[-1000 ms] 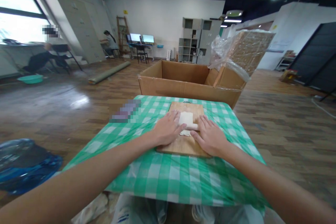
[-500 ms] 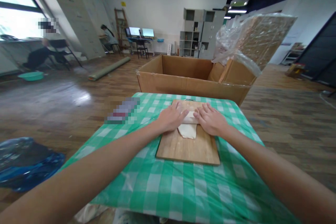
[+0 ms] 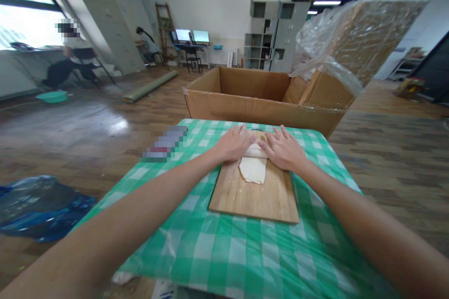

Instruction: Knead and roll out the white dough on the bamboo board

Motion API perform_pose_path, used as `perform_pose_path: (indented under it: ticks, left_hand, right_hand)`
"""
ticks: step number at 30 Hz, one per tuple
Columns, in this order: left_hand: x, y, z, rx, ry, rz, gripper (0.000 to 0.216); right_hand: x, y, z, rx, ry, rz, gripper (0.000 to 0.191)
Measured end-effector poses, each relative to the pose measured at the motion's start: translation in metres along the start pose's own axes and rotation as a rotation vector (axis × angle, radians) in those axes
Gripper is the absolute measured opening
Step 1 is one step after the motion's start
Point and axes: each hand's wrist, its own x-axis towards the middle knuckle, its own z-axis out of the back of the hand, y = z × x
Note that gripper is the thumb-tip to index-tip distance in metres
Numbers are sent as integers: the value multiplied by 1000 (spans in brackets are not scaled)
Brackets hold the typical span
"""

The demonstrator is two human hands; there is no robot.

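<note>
A wooden board [image 3: 256,196] lies on a table with a green-and-white checked cloth [image 3: 224,243]. On it is a flat sheet of pale dough [image 3: 253,169]. Across the dough's far end lies a white rolling pin [image 3: 255,151]. My left hand [image 3: 233,144] and my right hand [image 3: 283,149] rest palm-down with fingers stretched flat on the pin's two ends, near the board's far edge. Most of the pin is hidden under my palms.
A large open cardboard box [image 3: 259,100] stands just behind the table, with a plastic-wrapped carton [image 3: 354,42] at its right. A blue plastic bag [image 3: 42,205] lies on the wooden floor at left. Two people sit far off at the back left.
Both hands have pushed the pin away from me, from the board's middle to its far end. The dough behind it now lies longer and flatter.
</note>
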Motion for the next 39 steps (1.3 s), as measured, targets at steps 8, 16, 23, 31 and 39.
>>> perform_pose_path:
  ticks: [8, 16, 23, 31, 39]
  left_hand:
    - [-49, -31, 20, 111, -72, -33, 56]
    - [-119, -67, 29, 73, -162, -27, 77]
    - [-132, -66, 37, 38, -75, -86, 83]
    - [-57, -38, 27, -92, -3, -22, 81]
    - [24, -2, 3, -42, 107, -101, 59]
  right_hand:
    - [-41, 25, 13, 37, -2, -16, 88]
    - [-123, 58, 22, 51, -91, 88, 91]
    - [-147, 63, 24, 71, -102, 122, 91]
    - [-67, 16, 10, 48, 48, 108, 70]
    - [6, -25, -5, -223, 127, 234, 50]
